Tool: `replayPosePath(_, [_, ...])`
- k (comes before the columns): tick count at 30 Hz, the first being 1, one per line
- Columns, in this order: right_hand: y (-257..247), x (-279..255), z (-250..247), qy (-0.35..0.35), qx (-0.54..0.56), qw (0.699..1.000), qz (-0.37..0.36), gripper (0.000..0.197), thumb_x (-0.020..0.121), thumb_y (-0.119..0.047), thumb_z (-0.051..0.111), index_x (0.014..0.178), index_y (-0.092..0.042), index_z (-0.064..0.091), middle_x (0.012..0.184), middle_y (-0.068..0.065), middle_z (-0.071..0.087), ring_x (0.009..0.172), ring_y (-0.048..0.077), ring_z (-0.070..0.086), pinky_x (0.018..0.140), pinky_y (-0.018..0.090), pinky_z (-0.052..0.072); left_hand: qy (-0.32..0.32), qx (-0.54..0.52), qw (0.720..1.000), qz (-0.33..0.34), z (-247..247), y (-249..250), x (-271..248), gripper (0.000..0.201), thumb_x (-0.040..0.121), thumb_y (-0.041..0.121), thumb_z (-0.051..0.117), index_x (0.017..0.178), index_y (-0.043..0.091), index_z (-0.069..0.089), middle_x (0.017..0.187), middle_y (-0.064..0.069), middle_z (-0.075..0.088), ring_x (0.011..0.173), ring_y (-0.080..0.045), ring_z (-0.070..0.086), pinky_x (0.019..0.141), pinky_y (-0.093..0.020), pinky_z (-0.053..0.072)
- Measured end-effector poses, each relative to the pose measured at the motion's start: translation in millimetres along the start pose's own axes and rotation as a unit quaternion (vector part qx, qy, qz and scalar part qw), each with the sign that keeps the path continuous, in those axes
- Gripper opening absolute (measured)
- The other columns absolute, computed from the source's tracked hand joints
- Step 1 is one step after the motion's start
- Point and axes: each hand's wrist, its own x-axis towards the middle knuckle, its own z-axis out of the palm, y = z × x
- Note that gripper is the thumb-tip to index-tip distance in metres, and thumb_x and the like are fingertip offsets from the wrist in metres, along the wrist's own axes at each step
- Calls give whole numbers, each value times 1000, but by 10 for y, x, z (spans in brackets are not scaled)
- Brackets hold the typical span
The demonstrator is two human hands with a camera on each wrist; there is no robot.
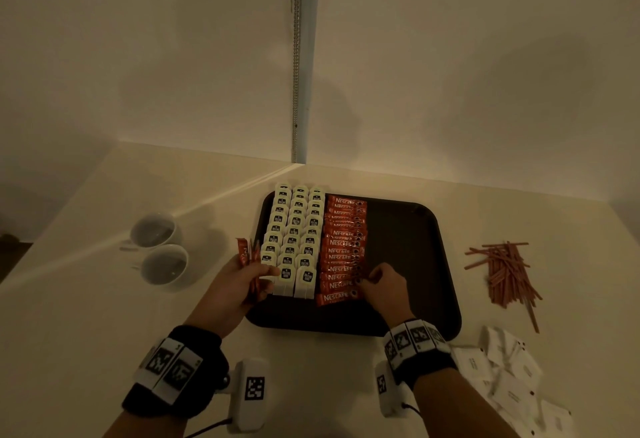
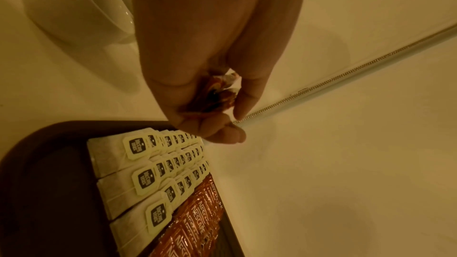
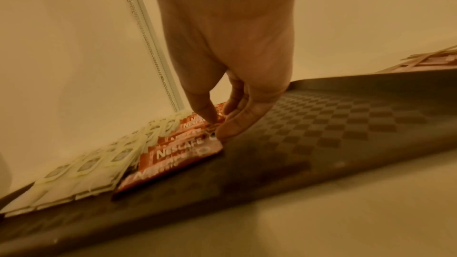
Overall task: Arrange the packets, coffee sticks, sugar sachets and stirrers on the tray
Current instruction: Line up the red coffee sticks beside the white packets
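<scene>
A dark tray (image 1: 408,247) holds three columns of white tea packets (image 1: 294,233) on its left part. Beside them lies a column of red coffee sticks (image 1: 343,247). My left hand (image 1: 265,273) hovers at the tray's left edge and grips a small bundle of coffee sticks (image 1: 244,252), seen end-on in the left wrist view (image 2: 212,95). My right hand (image 1: 365,278) is over the tray. Its thumb and forefinger pinch the right end of a coffee stick (image 3: 188,149) near the front of the column. Brown stirrers (image 1: 502,271) and white sugar sachets (image 1: 502,375) lie on the table to the right.
Two white cups (image 1: 154,229) (image 1: 164,264) stand on the table left of the tray. The tray's right half (image 3: 346,124) is bare. A wall with a hanging bead chain (image 1: 296,73) rises right behind the table.
</scene>
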Motion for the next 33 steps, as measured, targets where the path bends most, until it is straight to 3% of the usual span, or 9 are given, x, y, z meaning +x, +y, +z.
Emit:
replayPosePath(3, [-107, 0, -71, 12, -8, 999, -53, 12, 86, -17, 62, 94, -15, 54, 94, -1, 58, 85, 12, 59, 74, 25, 51, -32, 37, 998, 25, 68, 4, 33, 22, 94, 6, 52, 114, 15, 56, 78, 1, 68, 63, -13, 58, 52, -20, 45])
replayPosePath(5, [-189, -16, -80, -34, -29, 992, -115, 13, 87, -16, 62, 100, -16, 59, 102, -3, 59, 94, 10, 57, 86, 27, 50, -43, 49, 997, 39, 116, 12, 65, 23, 95, 6, 51, 115, 16, 55, 71, 8, 68, 59, -10, 56, 52, -19, 45])
replayPosePath(7, [-236, -48, -41, -98, -98, 977, -163, 23, 85, -21, 66, 107, -17, 62, 113, -2, 58, 101, 11, 56, 95, 31, 48, -45, 46, 997, 46, 139, 23, 97, 24, 95, 6, 51, 118, 14, 55, 67, 10, 66, 57, -10, 53, 51, -19, 44])
replayPosePath(10, [-208, -83, 47, -136, -224, 943, -205, 40, 82, -33, 68, 119, -21, 58, 126, -2, 52, 116, 17, 50, 102, 35, 42, -49, 46, 997, 43, 104, 19, 106, 27, 95, 8, 52, 121, 14, 55, 71, 7, 64, 58, -11, 52, 53, -21, 43])
replayPosePath(16, [-174, -78, 129, -126, -252, 933, -224, 27, 87, -34, 60, 108, -18, 58, 121, 1, 54, 110, 18, 52, 94, 33, 44, -33, 45, 998, 31, -18, -14, 54, 23, 94, 8, 53, 116, 8, 56, 79, -4, 59, 59, -13, 51, 52, -19, 45])
replayPosePath(20, [-156, -78, 176, -109, -252, 933, -233, 34, 88, -37, 59, 117, -20, 55, 122, -2, 55, 111, 16, 53, 94, 32, 44, -22, 56, 998, 30, -93, -27, 49, 21, 95, 9, 53, 116, 7, 56, 90, -12, 59, 60, -13, 52, 55, -22, 43])
replayPosePath(29, [-173, -69, 211, -59, -235, 941, -237, 33, 91, -31, 55, 121, -18, 50, 125, -1, 52, 111, 15, 52, 93, 28, 43, -10, 49, 998, 43, -64, 12, 12, 10, 95, 7, 51, 98, 14, 57, 68, 1, 61, 59, -14, 51, 55, -22, 42])
replayPosePath(33, [-169, -78, 243, -54, -223, 948, -222, 34, 90, -31, 56, 120, -17, 49, 123, 1, 53, 109, 15, 54, 92, 28, 45, -6, 42, 998, 38, -65, 10, 6, 12, 95, 7, 52, 102, 14, 58, 72, 0, 62, 60, -14, 51, 57, -24, 42])
